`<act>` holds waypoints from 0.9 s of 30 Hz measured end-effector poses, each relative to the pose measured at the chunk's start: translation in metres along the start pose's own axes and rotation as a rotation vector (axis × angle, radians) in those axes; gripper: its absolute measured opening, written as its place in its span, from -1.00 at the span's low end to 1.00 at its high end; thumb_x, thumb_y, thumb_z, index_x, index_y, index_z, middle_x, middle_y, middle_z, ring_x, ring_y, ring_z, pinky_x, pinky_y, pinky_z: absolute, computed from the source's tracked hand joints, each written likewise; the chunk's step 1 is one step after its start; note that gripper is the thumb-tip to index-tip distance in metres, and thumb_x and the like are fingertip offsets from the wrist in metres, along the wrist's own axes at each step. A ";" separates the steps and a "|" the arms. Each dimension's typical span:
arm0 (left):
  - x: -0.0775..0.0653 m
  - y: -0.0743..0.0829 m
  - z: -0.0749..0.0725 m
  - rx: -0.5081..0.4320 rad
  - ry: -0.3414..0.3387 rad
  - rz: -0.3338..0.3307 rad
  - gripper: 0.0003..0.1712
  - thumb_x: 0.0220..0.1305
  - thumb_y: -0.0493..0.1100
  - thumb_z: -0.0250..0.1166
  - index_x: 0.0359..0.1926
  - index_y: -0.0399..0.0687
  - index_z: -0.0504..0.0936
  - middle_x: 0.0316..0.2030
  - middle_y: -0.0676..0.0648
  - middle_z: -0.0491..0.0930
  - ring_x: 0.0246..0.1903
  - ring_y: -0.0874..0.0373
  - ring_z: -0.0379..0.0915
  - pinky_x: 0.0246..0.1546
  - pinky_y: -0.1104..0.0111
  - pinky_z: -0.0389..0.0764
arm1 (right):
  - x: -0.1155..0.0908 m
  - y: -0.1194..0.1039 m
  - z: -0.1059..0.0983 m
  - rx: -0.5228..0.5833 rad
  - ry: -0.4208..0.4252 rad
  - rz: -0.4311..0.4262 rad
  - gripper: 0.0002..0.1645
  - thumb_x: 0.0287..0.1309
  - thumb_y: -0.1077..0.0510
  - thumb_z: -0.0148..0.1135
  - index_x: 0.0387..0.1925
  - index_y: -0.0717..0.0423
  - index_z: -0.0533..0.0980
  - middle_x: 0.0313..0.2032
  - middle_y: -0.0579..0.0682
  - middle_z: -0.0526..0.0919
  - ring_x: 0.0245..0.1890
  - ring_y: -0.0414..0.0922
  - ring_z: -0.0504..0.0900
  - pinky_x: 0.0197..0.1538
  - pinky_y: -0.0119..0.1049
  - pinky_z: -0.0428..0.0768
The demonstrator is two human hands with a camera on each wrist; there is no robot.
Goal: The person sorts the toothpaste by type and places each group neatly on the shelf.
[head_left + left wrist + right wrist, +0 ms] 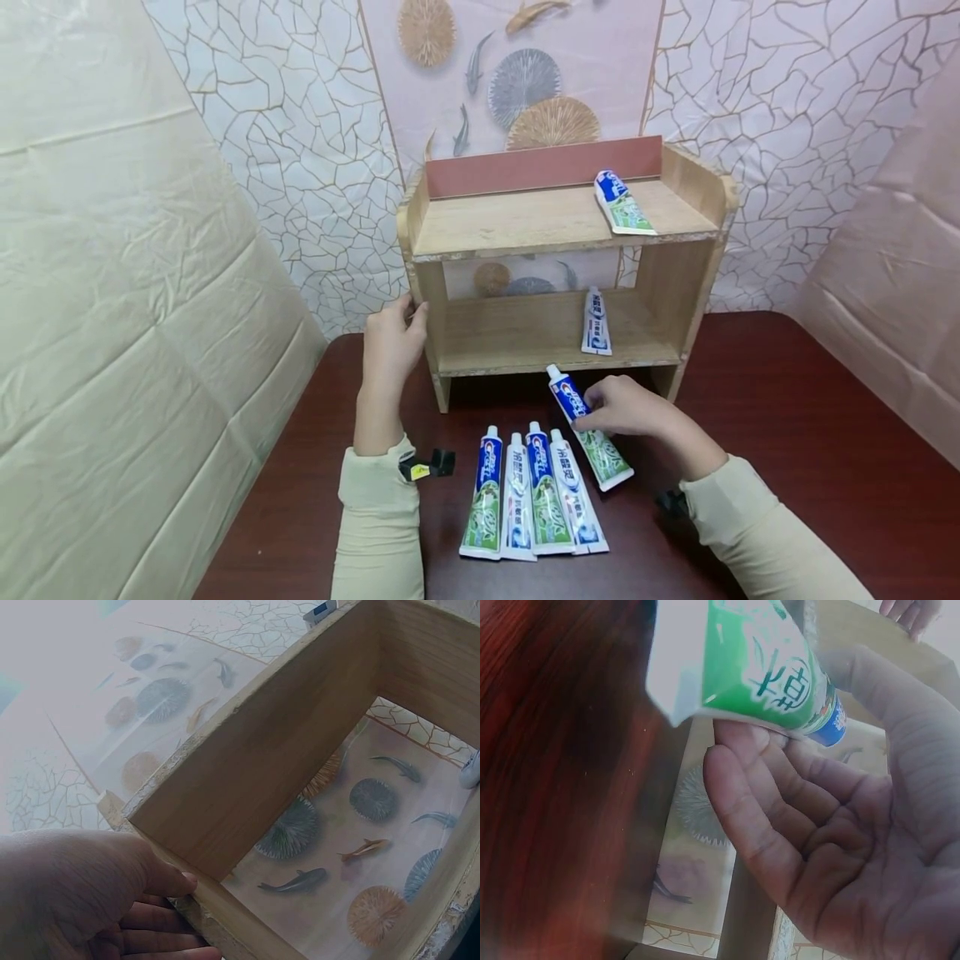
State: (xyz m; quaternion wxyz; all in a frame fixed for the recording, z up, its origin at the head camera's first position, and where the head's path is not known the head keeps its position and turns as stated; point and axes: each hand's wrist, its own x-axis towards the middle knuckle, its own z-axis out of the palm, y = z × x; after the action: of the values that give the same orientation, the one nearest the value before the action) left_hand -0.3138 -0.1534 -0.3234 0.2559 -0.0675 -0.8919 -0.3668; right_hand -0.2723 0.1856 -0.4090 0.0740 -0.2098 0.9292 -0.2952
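Note:
My right hand (630, 407) pinches a blue-and-green toothpaste tube (604, 457) between thumb and fingers, its white cap pointing up toward the shelf. In the right wrist view the green end of this tube (757, 667) shows above the curled fingers. With thumb in front and fingers behind, my left hand (393, 342) grips the left side panel of a small wooden shelf (517, 233). One blue-and-green tube (625, 204) lies on the upper board, overhanging its front edge. On the lower board lies a white-and-blue tube (596, 323).
Several tubes lie side by side on the dark red table (300, 500) before the shelf: a blue-and-green tube (486, 500) at the left end and a white tube (579, 500) at the right. A patterned wall cloth (285, 125) hangs behind the shelf.

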 end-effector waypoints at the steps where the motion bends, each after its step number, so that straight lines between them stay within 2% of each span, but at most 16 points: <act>1: 0.000 0.000 0.000 0.000 0.001 0.001 -0.57 0.49 0.01 0.16 0.11 -0.24 0.64 -0.04 -0.24 0.71 -0.03 -0.09 0.67 0.00 0.10 0.68 | 0.000 0.000 0.000 -0.001 0.008 -0.007 -0.63 0.06 0.00 0.47 -0.63 0.04 0.48 -0.73 -0.18 0.47 -0.69 -0.26 0.42 -0.60 -0.40 0.37; 15: 0.000 0.001 -0.002 0.004 0.000 -0.009 -0.56 0.49 0.00 0.16 0.12 -0.25 0.63 -0.03 -0.24 0.71 -0.01 -0.09 0.66 0.01 0.10 0.67 | 0.003 -0.002 -0.003 -0.001 0.022 -0.011 -0.61 0.08 -0.03 0.47 -0.63 0.03 0.47 -0.70 -0.19 0.49 -0.67 -0.27 0.42 -0.59 -0.40 0.41; 23: 0.001 0.002 0.000 -0.007 0.004 -0.004 -0.57 0.49 -0.01 0.17 0.13 -0.25 0.63 -0.03 -0.24 0.71 -0.01 -0.08 0.67 0.01 0.11 0.68 | 0.005 -0.002 -0.006 -0.018 0.055 -0.031 -0.61 0.06 -0.07 0.48 -0.60 0.03 0.49 -0.67 -0.19 0.53 -0.66 -0.27 0.43 -0.58 -0.37 0.45; 27: 0.000 0.000 0.001 -0.019 -0.004 -0.009 -0.56 0.48 -0.01 0.18 0.15 -0.27 0.62 -0.02 -0.25 0.70 -0.02 -0.08 0.67 -0.01 0.13 0.69 | 0.005 -0.004 -0.006 -0.014 0.074 -0.042 -0.59 0.06 -0.09 0.50 -0.60 0.03 0.49 -0.69 -0.21 0.50 -0.67 -0.28 0.40 -0.58 -0.38 0.40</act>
State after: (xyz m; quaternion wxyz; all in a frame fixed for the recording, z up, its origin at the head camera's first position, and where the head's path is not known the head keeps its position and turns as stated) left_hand -0.3143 -0.1526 -0.3234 0.2515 -0.0666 -0.8893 -0.3761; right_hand -0.2775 0.1835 -0.4023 0.0316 -0.2188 0.9287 -0.2978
